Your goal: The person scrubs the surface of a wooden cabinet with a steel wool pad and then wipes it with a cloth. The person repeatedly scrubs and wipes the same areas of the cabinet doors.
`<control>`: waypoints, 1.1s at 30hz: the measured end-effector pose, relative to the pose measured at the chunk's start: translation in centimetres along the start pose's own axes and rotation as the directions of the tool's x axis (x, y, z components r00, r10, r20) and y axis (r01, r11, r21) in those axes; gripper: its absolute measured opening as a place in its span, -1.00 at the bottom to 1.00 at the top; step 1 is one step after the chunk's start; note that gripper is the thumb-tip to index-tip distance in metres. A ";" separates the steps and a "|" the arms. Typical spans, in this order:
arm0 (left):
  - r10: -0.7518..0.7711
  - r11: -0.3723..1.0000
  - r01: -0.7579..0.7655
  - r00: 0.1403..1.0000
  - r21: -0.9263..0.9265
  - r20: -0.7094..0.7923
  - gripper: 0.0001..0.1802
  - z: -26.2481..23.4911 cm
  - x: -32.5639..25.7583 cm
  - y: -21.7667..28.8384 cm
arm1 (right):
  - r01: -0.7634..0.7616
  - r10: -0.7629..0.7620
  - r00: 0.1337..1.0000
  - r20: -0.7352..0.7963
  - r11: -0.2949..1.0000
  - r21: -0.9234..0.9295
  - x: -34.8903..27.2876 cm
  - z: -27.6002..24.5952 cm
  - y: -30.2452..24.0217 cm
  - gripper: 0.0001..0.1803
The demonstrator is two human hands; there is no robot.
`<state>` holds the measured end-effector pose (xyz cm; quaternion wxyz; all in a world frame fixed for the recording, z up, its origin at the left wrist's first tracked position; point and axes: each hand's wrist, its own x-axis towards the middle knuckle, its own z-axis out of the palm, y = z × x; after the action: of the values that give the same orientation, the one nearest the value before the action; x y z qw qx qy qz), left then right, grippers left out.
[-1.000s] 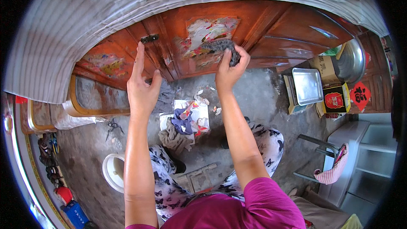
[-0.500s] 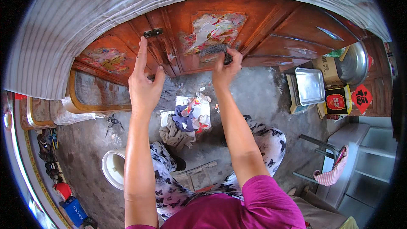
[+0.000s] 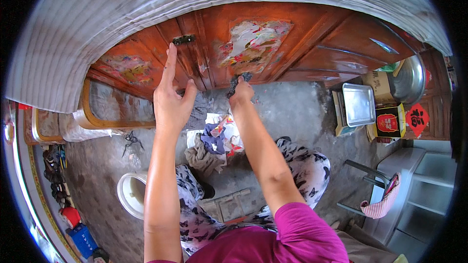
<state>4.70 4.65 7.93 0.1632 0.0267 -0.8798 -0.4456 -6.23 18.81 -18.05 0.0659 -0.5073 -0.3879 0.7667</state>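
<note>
The step in hand looks to be scrubbing a red-brown cabinet [image 3: 304, 24], with the work just now at the foot of one of its doors. The right hand [image 3: 243, 91] pinches a dark grey scouring pad [image 3: 237, 83] between thumb and fingers, at the cabinet's lower edge, just below a torn, smeared patch [image 3: 259, 41] of white, pink and yellow on the door; whether the pad is pressed to the wood or a little off it, I cannot tell. The left hand [image 3: 173, 102] holds nothing visible: its fingers lie together, pointing up the cabinet's front to just below a dark metal latch [image 3: 184, 39], with the thumb spread well away from them. It seems to steady the door, though contact is hard to confirm. The patch's colour is largely on the door, so the job looks unfinished. My judgement is that the next move calls for a firm pinch on the pad and flat, even strokes back over that patch, with the left hand bracing the cabinet. On the floor in front of the cabinet lie a navy cloth [image 3: 212, 141] and a grey-brown cloth [image 3: 202, 157]
</note>
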 end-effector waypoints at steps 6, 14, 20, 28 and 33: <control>0.140 0.990 -0.139 0.987 0.025 -0.075 0.01 1.2 0.5 -1.1 | 0.206 -0.213 0.973 0.089 0.975 0.085 -0.2 -0.9 2.6 -0.79; 0.149 0.985 -0.139 0.984 0.098 -0.100 0.00 0.5 -0.1 -1.7 | -0.001 -0.006 0.994 0.108 0.998 0.063 -3.4 0.8 -0.2 -0.75; 0.001 0.998 0.000 1.000 -0.069 0.014 -0.05 1.1 0.6 1.0 | -0.147 0.146 0.989 0.014 0.981 0.126 2.0 1.5 0.1 -0.64; 0.121 0.991 -0.117 0.989 0.057 -0.081 0.00 0.6 0.2 -1.2 | -0.105 0.102 0.990 0.099 0.994 0.020 -1.0 2.0 1.0 -0.78; -0.089 0.996 0.089 0.996 -0.005 0.011 -0.01 0.0 -0.1 0.3 | -0.226 0.183 0.961 0.209 0.953 0.203 0.7 -0.2 1.0 -0.85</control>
<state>4.81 4.82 8.15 0.1384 0.0630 -0.8773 -0.4552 -6.11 18.50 -19.26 0.0062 -0.4596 -0.2481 0.8527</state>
